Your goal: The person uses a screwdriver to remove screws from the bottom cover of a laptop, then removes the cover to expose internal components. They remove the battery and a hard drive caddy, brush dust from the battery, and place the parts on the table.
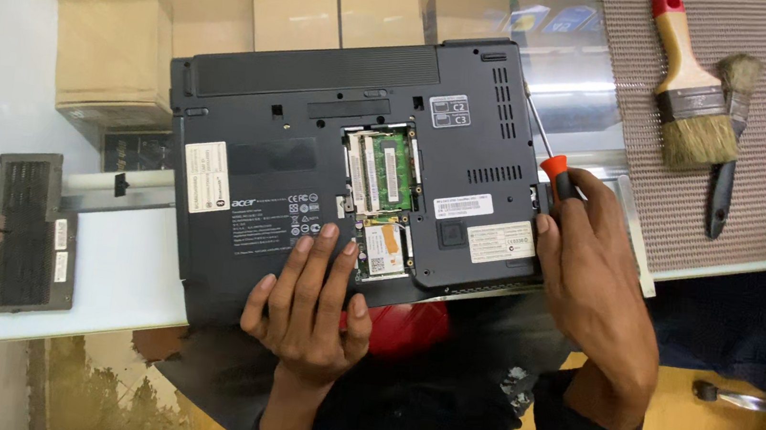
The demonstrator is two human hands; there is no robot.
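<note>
The left hand (310, 308) lies flat on the laptop (311, 168), the right hand (593, 268) squeezes a screwdriver (556, 172) at its edge, which might slip and scratch it.

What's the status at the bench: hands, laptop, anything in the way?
Left hand flat on upturned laptop, fingers spread. Right hand grips screwdriver at laptop's right edge. Memory bay uncovered. Removed panel lies left, brushes right, both apart.
</note>
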